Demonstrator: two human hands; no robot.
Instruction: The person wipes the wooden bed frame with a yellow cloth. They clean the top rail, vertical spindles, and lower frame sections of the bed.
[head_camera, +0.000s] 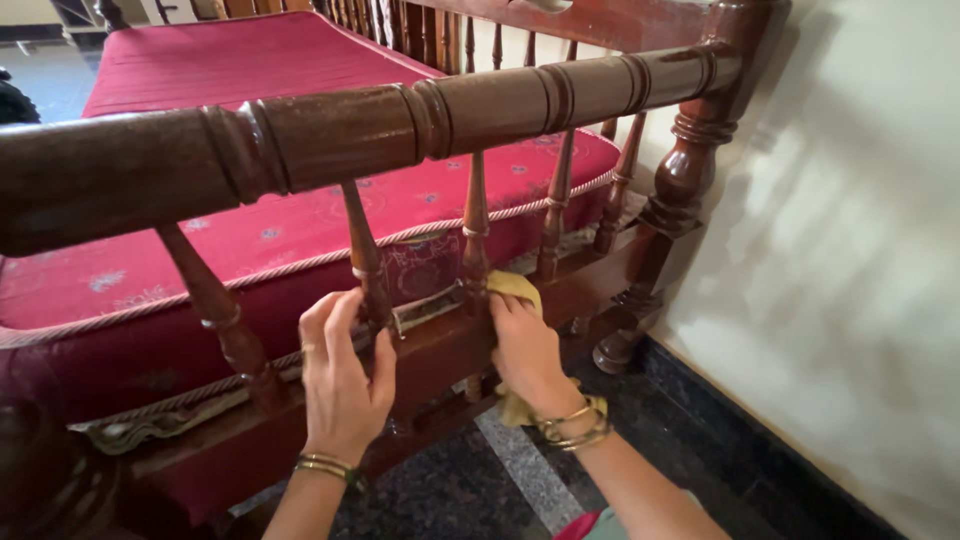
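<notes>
My left hand grips the base of a turned wooden spindle in the side rail of a dark wooden sofa. My right hand presses a yellow cloth against the foot of the neighbouring spindle, where it meets the lower rail. A tail of the cloth hangs below my right wrist. Both wrists wear gold bangles.
A thick rounded top rail runs across the view above my hands. A red patterned cushion with cord trim lies on the seat behind the spindles. A cream wall stands close on the right, with a dark speckled floor below.
</notes>
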